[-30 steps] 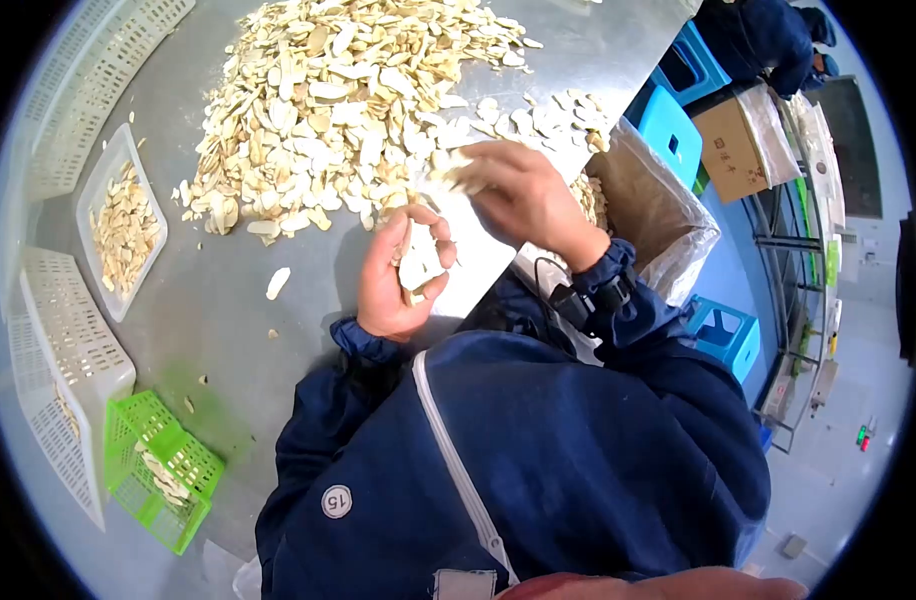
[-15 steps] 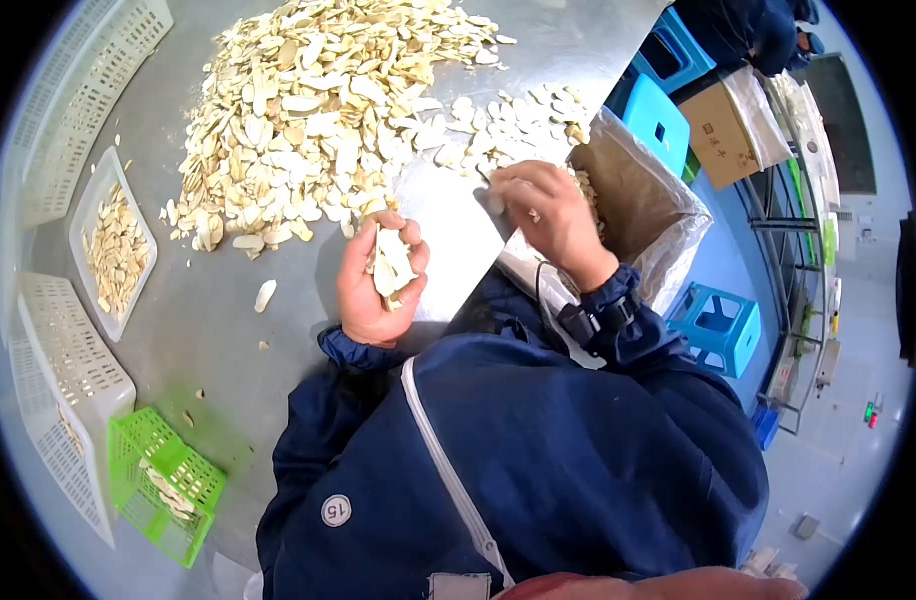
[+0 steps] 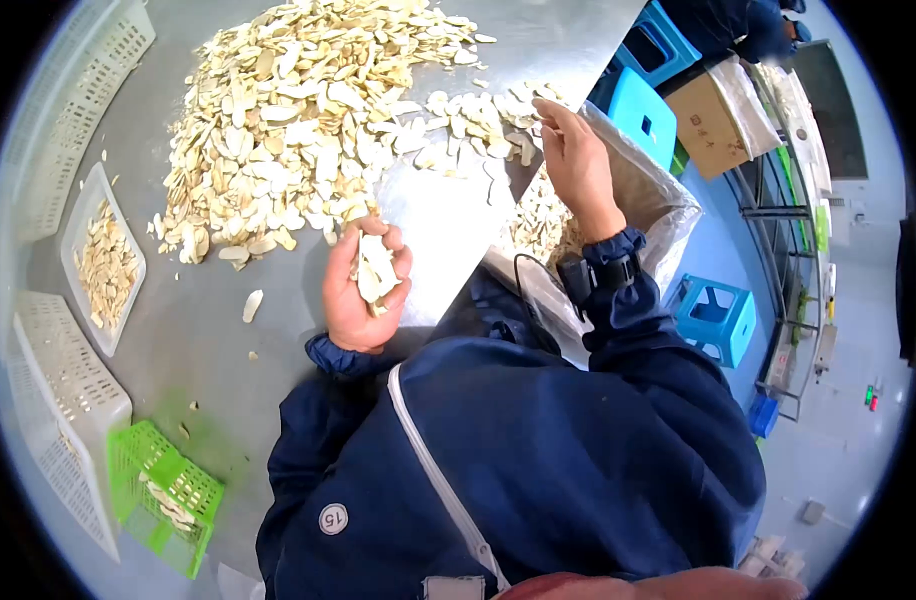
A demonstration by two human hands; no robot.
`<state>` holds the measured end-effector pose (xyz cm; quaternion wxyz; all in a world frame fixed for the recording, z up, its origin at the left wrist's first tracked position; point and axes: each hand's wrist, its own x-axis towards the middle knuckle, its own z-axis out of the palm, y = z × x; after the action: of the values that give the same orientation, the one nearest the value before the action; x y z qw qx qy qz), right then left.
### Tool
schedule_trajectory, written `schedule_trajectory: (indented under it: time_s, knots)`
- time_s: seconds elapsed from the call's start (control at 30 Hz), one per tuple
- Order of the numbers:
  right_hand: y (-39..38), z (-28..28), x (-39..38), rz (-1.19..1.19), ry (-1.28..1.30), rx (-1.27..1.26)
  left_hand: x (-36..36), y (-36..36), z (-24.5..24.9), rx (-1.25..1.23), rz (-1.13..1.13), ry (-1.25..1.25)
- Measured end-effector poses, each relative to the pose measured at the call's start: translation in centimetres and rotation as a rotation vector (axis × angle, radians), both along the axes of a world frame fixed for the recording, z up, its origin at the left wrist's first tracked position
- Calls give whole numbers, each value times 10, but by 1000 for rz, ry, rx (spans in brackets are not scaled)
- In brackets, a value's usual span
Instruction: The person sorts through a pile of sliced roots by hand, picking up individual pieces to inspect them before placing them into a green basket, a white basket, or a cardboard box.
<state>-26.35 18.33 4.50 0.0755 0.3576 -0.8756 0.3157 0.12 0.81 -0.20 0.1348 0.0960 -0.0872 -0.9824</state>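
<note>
Right hand point(image 3: 580, 165), head view: shifted farther from the body since the preceding frame, baring more of the slices point(image 3: 543, 225) inside the plastic-lined box point(image 3: 650, 185). It is positioned above this box, beside the corner of the metal worktop point(image 3: 278, 345); its fingers are extended and close together, with the palm side hidden. Near their tips, a loose spread of pale dried slices point(image 3: 468, 118) reaches from the main heap point(image 3: 278, 130) toward the worktop's edge.

Left hand point(image 3: 356, 298): palm upward at the near margin of the heap, its fingers curled and clamped on several dried slices point(image 3: 376, 272). One single slice point(image 3: 252, 306) lies apart on the bare metal to its left.

Containers, left side: a translucent tray point(image 3: 97, 183) with a layer of smaller slices; below it, a white perforated basket point(image 3: 78, 350) with a few pieces visible; next to that, a green perforated basket point(image 3: 138, 450) with a small bundle of slices. Another white perforated basket point(image 3: 88, 110) stands above the tray, contents unclear. Upper right: a cardboard carton point(image 3: 713, 120) with a plastic liner, interior not discernible.
</note>
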Motion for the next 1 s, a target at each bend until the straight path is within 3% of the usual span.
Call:
schedule_trajectory:
  time_s: [0.13,0.4,0.47,0.53,0.67,0.73,0.8,0.9,1.0]
  knots:
    - [9,12,31,-6,-55,143,0,0,0,-15,-6,0]
    - [12,5,16,-17,140,163,0,0,2,-20,5,-19]
    - [3,8,24,120,73,66,-1,1,3,-15,6,-22]
    - [-5,5,29,189,135,137,-1,0,4,-21,8,-29]
    - [6,6,23,87,88,219,0,-1,3,-31,5,-27]
    - [17,5,13,12,213,336,0,-1,-2,-15,-11,-2]
    - [19,3,10,18,253,297,0,-1,-2,-1,-14,2]
    - [-14,11,33,145,144,110,0,-1,-1,13,-16,0]
    - [-53,-6,62,456,123,-37,0,-1,-1,9,-17,-2]
